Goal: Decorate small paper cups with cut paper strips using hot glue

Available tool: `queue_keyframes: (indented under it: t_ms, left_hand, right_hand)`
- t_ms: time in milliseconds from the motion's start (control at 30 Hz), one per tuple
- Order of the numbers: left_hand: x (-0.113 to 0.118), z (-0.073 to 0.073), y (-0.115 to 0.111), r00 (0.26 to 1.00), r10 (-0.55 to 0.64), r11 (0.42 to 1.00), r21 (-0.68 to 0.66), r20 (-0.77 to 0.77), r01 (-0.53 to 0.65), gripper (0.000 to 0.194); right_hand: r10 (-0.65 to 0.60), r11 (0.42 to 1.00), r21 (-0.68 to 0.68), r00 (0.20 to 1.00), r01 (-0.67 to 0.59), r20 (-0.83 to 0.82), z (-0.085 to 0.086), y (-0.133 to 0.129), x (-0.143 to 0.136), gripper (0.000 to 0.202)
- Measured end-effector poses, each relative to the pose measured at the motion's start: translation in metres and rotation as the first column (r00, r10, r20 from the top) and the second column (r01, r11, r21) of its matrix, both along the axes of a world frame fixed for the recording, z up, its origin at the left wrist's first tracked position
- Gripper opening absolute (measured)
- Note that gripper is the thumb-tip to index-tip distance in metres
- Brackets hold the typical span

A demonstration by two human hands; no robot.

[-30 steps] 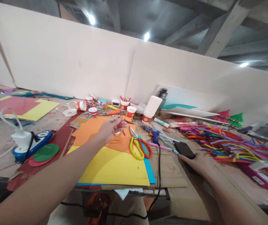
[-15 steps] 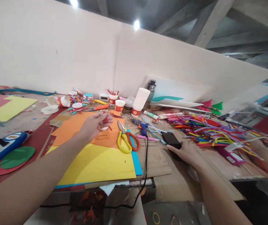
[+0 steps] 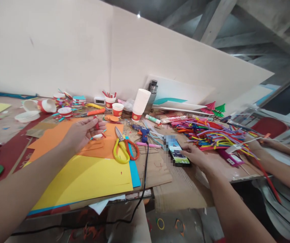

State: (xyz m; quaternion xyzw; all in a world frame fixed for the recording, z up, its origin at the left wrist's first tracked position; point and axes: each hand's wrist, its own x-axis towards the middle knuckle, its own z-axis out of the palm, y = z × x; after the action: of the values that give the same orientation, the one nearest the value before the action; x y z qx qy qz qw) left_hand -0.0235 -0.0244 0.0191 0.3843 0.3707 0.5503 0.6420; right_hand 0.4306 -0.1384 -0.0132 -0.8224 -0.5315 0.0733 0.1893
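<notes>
My left hand (image 3: pixel 86 130) hovers over the orange paper (image 3: pixel 51 135), fingers curled around a small red piece (image 3: pixel 97 125) of uncertain kind. Just beneath it, partly covered, is a small white cup piece (image 3: pixel 98 136) with coloured strips. On the cardboard at the right lies a smartphone (image 3: pixel 179 155) with its screen lit. My right hand (image 3: pixel 195 156) rests at the phone's right edge, fingers stretched onto the screen. Between the hands lie yellow-and-red-handled scissors (image 3: pixel 121 148) and a blue glue gun (image 3: pixel 144 135).
Yellow paper (image 3: pixel 89 182) covers the front left. Paper cups (image 3: pixel 141 104) are stacked at the back beside a dark bottle (image 3: pixel 152 96). Colourful pipe cleaners (image 3: pixel 210 133) are heaped at the right, near another person's arms (image 3: pixel 268 158). A black cord (image 3: pixel 145 175) hangs over the front edge.
The phone's screen has gone from dark to lit, and my right fingers have shifted onto it. The view has turned right. My left hand still holds the red piece.
</notes>
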Motion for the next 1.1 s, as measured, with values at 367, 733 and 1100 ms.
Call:
queue_keyframes:
  t_ms: [367, 733, 1100]
  left_hand:
    - [0.000, 0.000, 0.001, 0.999, 0.048, 0.999, -0.013, -0.014, -0.048, 0.019]
    - [0.001, 0.003, 0.000, 0.999, 0.052, 0.998, -0.016, -0.015, -0.053, 0.022]
    - [-0.001, 0.001, 0.002, 0.999, 0.048, 0.999, -0.017, 0.000, -0.048, 0.020]
  right_hand:
    - [-0.113, 0.994, -0.001, 0.992, 0.113, 0.052, -0.001, 0.008, -0.009, 0.044]
    - [-0.149, 0.986, -0.066, 0.987, 0.152, 0.054, 0.007, 0.005, -0.019, 0.044]
    - [-0.172, 0.984, -0.043, 0.984, 0.174, 0.038, 0.010, 0.003, -0.025, 0.040]
